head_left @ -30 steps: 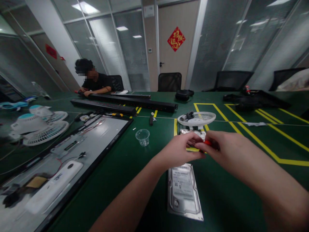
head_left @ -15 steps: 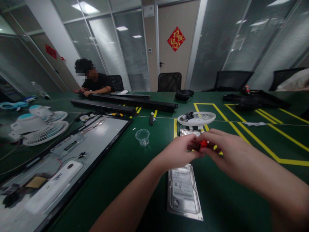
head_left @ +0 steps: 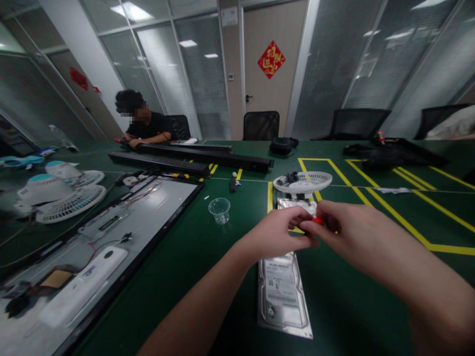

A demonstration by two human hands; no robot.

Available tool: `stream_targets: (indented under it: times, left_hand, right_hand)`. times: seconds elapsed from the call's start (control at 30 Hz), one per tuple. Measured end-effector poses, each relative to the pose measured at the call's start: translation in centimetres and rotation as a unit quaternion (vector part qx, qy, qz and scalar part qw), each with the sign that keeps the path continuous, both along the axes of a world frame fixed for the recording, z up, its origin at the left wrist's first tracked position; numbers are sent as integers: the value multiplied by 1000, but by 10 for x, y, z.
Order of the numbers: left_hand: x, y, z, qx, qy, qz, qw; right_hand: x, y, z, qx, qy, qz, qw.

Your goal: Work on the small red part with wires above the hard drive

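Note:
My left hand (head_left: 276, 230) and my right hand (head_left: 351, 230) meet above the table, their fingertips close together. Between the thumb and fingers of the right hand is a small red object (head_left: 317, 220), mostly covered, so its kind does not show. The left fingers curl towards it; whatever they hold is hidden. Beneath the hands lies a silver hard drive (head_left: 284, 296) with a white label facing up. Just beyond them, another silver metal piece (head_left: 293, 203) is partly covered by my hands.
A clear plastic cup (head_left: 219, 211) stands left of the hands. Farther back sits a white fan grille (head_left: 319, 181) with dark parts on it. An opened display panel (head_left: 148, 217) fills the left side. Black bars (head_left: 237, 161) lie near a seated person (head_left: 152, 123).
My right hand has turned slightly and shifted a little to the right with the red object. The left fingers have moved slightly too. The hard drive and cup stay put.

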State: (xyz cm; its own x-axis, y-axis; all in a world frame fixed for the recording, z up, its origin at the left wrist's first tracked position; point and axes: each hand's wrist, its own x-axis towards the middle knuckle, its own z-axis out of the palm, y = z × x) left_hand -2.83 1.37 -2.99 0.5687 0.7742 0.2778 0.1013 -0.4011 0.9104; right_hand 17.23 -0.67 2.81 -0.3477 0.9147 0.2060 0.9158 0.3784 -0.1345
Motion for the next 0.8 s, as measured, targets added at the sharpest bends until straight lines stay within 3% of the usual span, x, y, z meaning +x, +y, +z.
stream_targets:
  times: [0.13,0.27,0.43,0.53,0.8]
  left_hand:
    - [3,-5,2,34,37,32,998]
    - [5,-6,0,-4,13,45,999]
    - [4,-3,-3,-30,-6,34,999]
    - [3,-2,-3,-28,2,31,999]
    - [4,-3,0,11,0,34,999]
  right_hand:
    - [-4,0,-1,-7,-12,-24,1000]
    - [-3,-1,0,-16,4,-16,1000]
    - [3,-2,1,-1,70,101,992]
    - [4,-2,1,1,76,135,988]
    - [-1,1,5,-2,48,55,997]
